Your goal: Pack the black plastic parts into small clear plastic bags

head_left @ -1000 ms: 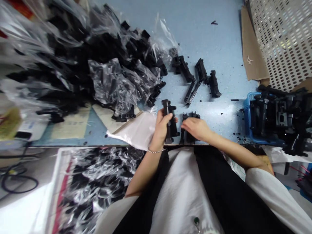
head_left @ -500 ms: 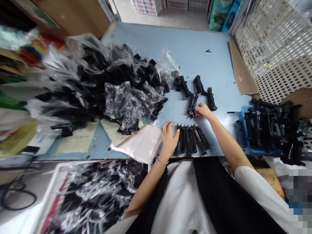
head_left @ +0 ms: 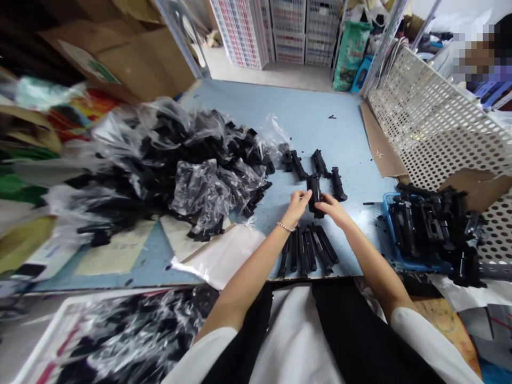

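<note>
Between my two hands is a long black plastic part (head_left: 315,193), standing lengthwise away from me on the blue table. My left hand (head_left: 298,207) has its fingers closed against the left side of this part. On the other side my right hand (head_left: 330,208) pinches its near right edge. Just beyond lie several similar black parts (head_left: 319,162), one (head_left: 337,184) off to the right. Nearer to me, slim black bars (head_left: 307,248) lie side by side in a fanned row. My fingers hide some of the held part.
Bagged black parts (head_left: 204,181) are heaped on the left, beside a stack of clear plastic bags (head_left: 228,256). A blue basket (head_left: 387,213) full of black parts stands at right, before a perforated white panel (head_left: 436,112). Below the table edge is a crate (head_left: 44,330) of bagged parts.
My left hand has gone from beside the row of bars up to the black part, where my right hand was. The view has tilted upward, showing more of the far side.
</note>
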`<state>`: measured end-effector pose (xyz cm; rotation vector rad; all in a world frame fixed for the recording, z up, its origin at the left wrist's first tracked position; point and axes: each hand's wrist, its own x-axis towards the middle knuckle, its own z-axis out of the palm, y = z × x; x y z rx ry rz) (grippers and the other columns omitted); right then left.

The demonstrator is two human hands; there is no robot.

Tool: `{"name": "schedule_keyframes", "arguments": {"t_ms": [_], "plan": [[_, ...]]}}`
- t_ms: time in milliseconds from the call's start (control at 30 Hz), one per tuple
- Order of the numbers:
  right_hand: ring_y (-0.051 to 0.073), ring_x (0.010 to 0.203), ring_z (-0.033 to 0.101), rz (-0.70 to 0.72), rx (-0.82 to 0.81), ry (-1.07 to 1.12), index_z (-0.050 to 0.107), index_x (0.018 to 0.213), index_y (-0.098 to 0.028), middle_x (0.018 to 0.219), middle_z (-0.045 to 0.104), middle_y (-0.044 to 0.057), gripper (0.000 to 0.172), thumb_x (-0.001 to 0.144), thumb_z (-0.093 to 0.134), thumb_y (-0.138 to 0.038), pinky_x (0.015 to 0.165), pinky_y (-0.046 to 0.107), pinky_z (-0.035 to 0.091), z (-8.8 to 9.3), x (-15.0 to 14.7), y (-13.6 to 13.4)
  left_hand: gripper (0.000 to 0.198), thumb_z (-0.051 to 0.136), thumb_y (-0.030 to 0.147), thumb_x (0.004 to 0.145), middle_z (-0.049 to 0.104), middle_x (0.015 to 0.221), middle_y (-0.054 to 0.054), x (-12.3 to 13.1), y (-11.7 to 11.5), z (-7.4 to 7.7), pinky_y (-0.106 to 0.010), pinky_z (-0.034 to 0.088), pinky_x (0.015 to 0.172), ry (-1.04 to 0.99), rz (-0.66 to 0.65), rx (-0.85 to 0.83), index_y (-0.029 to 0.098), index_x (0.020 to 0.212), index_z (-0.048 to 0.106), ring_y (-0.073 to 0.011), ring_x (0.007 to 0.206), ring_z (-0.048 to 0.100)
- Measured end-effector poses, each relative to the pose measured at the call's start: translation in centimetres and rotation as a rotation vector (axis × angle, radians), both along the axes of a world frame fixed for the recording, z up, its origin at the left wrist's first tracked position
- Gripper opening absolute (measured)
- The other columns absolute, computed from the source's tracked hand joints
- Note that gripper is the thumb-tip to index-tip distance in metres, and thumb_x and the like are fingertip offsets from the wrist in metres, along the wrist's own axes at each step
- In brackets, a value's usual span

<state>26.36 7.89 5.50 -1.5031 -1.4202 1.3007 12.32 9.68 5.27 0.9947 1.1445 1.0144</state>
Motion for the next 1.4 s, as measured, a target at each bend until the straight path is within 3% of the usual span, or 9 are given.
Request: {"name": "schedule_keyframes", "arguments": {"t_ms": [100, 200, 300, 467, 700, 833, 1000, 1233, 1400], "plan": [[0.017, 0.077, 0.064, 0.244, 0.123, 0.000, 0.066, 0.105, -0.017, 0.088, 0.070, 0.003, 0.037, 0.084, 0.068, -0.047, 0.068, 0.028, 0.050, 1.3, 0.5, -3.2, 0.053, 0.076, 0.059, 0.078, 0.068, 0.097, -0.005, -1.2, -3.2, 1.0, -0.031, 0.052, 0.084, -0.192, 0.010, -0.044, 0.018, 0.104, 0.054, -0.0166, 0.090, 0.066], [0.017, 0.072, 0.062, 0.190, 0.293, -0.290, 0.066, 0.089, -0.018, 0.076, 0.067, 0.002, 0.038, 0.097, 0.053, -0.053, 0.068, 0.030, 0.048, 3.1, 1.1, -4.7, 0.061, 0.085, 0.054, 0.070, 0.067, 0.101, -0.002, -2.8, -5.9, 2.7, -0.030, 0.054, 0.078, -0.371, 0.011, -0.072, 0.021, 0.109, 0.050, -0.0153, 0.085, 0.068], [0.022, 0.086, 0.063, 0.087, 0.639, -0.562, 0.065, 0.106, -0.018, 0.096, 0.068, 0.010, 0.038, 0.100, 0.051, -0.053, 0.075, 0.035, 0.050, 4.8, 1.6, -4.2, 0.065, 0.088, 0.048, 0.068, 0.064, 0.097, 0.002, -3.8, -7.8, 4.6, -0.025, 0.051, 0.063, -0.328, -0.025, -0.085, 0.023, 0.111, 0.046, -0.0099, 0.068, 0.063], [0.024, 0.088, 0.058, 0.354, 1.024, -0.809, 0.065, 0.105, -0.020, 0.096, 0.066, 0.011, 0.025, 0.105, 0.048, -0.037, 0.078, 0.037, 0.049, 6.1, 1.4, -2.2, 0.066, 0.087, 0.049, 0.069, 0.062, 0.088, 0.004, -4.1, -9.9, 6.4, -0.022, 0.044, 0.053, -0.309, -0.169, -0.204, 0.023, 0.115, 0.047, -0.0072, 0.058, 0.055], [0.024, 0.093, 0.060, 0.423, 0.972, -0.745, 0.064, 0.113, -0.017, 0.100, 0.068, 0.012, 0.043, 0.107, 0.035, -0.049, 0.079, 0.036, 0.050, 6.4, 1.1, -2.0, 0.066, 0.089, 0.052, 0.066, 0.062, 0.086, 0.004, -4.0, -9.7, 5.7, -0.021, 0.045, 0.052, -0.380, -0.070, -0.272, 0.023, 0.110, 0.048, -0.0073, 0.058, 0.056], [0.024, 0.088, 0.060, 0.480, 0.941, -0.723, 0.063, 0.113, -0.017, 0.094, 0.068, 0.011, 0.052, 0.104, 0.036, -0.060, 0.077, 0.036, 0.049, 6.5, -0.1, -5.0, 0.062, 0.086, 0.059, 0.067, 0.063, 0.088, 0.003, -4.5, -8.4, 5.2, -0.022, 0.046, 0.051, -0.401, 0.082, -0.229, 0.022, 0.102, 0.051, -0.0071, 0.057, 0.056], [0.021, 0.081, 0.059, 0.596, 0.965, -0.748, 0.063, 0.093, -0.017, 0.087, 0.068, 0.010, 0.041, 0.105, 0.043, -0.051, 0.070, 0.032, 0.045, 4.4, -2.2, -8.6, 0.056, 0.085, 0.056, 0.069, 0.065, 0.090, 0.002, -4.3, -8.4, 5.1, -0.022, 0.048, 0.057, -0.419, 0.077, -0.204, 0.021, 0.098, 0.053, -0.0067, 0.062, 0.058], [0.015, 0.067, 0.059, 0.520, 0.443, -0.411, 0.059, 0.097, -0.020, 0.080, 0.066, 0.001, 0.043, 0.110, 0.027, -0.046, 0.064, 0.027, 0.044, 2.6, -3.5, -9.5, 0.051, 0.080, 0.051, 0.077, 0.063, 0.096, 0.004, -4.4, -9.5, 4.6, -0.022, 0.047, 0.057, -0.322, 0.246, -0.066, 0.025, 0.106, 0.047, -0.0058, 0.061, 0.056], [0.024, 0.087, 0.059, 0.398, 0.730, -0.726, 0.062, 0.106, -0.018, 0.095, 0.068, 0.011, 0.047, 0.106, 0.035, -0.056, 0.073, 0.034, 0.043, 5.6, -1.9, -5.3, 0.054, 0.075, 0.063, 0.079, 0.064, 0.087, 0.002, -6.4, -10.0, 5.3, -0.021, 0.045, 0.049, -0.292, 0.013, -0.176, 0.023, 0.106, 0.051, -0.0078, 0.056, 0.055]]}}
